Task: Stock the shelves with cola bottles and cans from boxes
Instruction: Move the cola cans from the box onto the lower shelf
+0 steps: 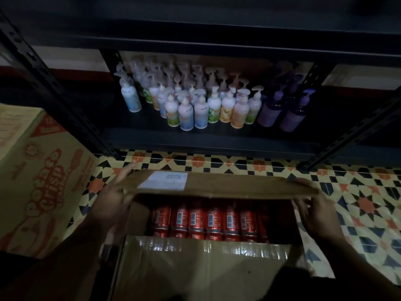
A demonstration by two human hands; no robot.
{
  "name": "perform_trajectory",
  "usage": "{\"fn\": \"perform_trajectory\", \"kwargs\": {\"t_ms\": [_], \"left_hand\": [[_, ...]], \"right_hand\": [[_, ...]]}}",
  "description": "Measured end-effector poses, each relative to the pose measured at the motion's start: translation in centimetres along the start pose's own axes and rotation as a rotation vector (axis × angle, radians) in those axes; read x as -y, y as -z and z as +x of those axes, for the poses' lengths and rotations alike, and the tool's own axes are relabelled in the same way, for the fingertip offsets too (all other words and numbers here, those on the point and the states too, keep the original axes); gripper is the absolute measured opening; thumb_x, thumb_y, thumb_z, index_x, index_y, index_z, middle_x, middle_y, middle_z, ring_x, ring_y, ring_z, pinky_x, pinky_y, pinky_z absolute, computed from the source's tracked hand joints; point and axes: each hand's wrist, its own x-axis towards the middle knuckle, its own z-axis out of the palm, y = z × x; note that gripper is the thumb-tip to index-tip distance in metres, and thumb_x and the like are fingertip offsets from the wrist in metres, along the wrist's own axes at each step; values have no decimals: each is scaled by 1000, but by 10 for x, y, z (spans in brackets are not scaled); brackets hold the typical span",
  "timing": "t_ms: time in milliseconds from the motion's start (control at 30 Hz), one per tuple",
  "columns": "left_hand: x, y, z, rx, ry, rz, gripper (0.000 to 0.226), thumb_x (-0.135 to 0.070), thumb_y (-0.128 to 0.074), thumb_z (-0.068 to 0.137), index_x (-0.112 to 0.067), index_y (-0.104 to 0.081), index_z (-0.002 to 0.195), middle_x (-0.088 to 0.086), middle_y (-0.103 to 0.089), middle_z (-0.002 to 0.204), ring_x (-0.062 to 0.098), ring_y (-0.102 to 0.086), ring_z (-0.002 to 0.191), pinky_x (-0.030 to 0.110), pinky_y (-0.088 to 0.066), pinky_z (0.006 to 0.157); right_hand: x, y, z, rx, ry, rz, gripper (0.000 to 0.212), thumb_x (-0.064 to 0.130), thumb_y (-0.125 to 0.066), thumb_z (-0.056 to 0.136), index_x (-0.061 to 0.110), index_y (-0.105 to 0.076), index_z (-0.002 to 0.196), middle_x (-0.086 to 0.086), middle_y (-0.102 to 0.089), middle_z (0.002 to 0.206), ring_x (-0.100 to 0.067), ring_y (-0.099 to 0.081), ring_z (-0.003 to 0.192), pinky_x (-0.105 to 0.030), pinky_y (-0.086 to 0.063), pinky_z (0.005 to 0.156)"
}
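Both hands (112, 198) (312, 211) on box flap (227, 184) above red cans (206, 220)

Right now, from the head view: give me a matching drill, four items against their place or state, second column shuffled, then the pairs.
Items:
1. red cans
2. pump bottles
3. Potato Crisp carton
4. far box flap

Place or state:
A. on the dark shelf
B. held up by both hands, left and right
C. inside the open box
D. on the floor at far left

Pairs: 1-C, 2-A, 3-D, 4-B
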Motion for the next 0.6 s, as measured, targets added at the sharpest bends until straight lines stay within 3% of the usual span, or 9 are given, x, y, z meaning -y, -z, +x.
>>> {"fn": "perform_trajectory", "kwargs": {"t_ms": [67,100,167,233,300,367,400,500,600], "left_hand": [[-19,-3,19,-60,50,2,39,-44,-52,102,-37,-43,139,-10,-64,123,1,-61,102,32,-53,89],[-26,-4,28,-89,81,-4,35,-41,-52,102,-30,-44,135,-12,-64,112,0,-61,93,25,-52,82],[-36,-8,46,-172,76,-6,38,-36,-51,105,-19,-40,136,-11,-65,109,8,-65,94,15,-45,72],[-37,-14,60,-215,48,-25,59,-30,-52,106,-23,-20,156,-2,-65,124,18,-66,104,26,-49,78],[-37,-23,66,-200,35,-10,85,-18,-55,105,-37,5,162,6,-59,142,26,-64,115,44,-53,94],[-37,-37,66,-155,44,63,91,-11,-55,103,-44,6,162,9,-41,159,31,-53,134,54,-45,109],[-35,-43,64,-134,42,98,83,-11,-53,103,-42,-3,163,7,-33,164,30,-45,142,52,-40,115],[-19,-56,57,-56,106,169,61,-27,-52,106,-35,-27,161,1,-21,168,26,-32,149,49,-35,118],[-7,-58,52,-3,105,218,60,-32,-60,101,-35,-35,156,-1,-23,165,24,-32,147,51,-37,116]], "right_hand": [[20,-4,15,-45,-25,164,36,41,-46,99,26,-48,132,-3,-65,124,-22,-65,105,-29,-54,74],[29,-7,22,-93,-23,213,31,37,-47,102,25,-46,130,0,-65,122,-20,-65,104,-31,-55,76],[38,-13,36,-177,-33,233,45,32,-51,104,23,-36,145,-8,-64,130,-19,-63,107,-40,-54,88],[37,-24,48,-152,-91,217,70,29,-56,103,32,-14,158,-16,-58,141,-28,-63,114,-42,-50,95],[30,-38,56,-71,-116,141,87,32,-62,99,48,1,157,-17,-58,141,-34,-64,117,-52,-51,98],[19,-49,61,18,-127,0,90,38,-61,95,60,5,151,-15,-58,141,-36,-62,120,-62,-51,96],[13,-53,64,50,-137,-73,88,38,-60,95,59,3,152,-15,-56,142,-35,-58,124,-63,-50,97],[-1,-61,69,92,-186,-167,64,33,-51,101,33,-22,158,-14,-42,149,-35,-43,136,-60,-43,106],[-1,-67,67,62,-179,-120,48,38,-47,103,31,-37,149,-7,-33,145,-31,-45,131,-54,-48,104]]}}
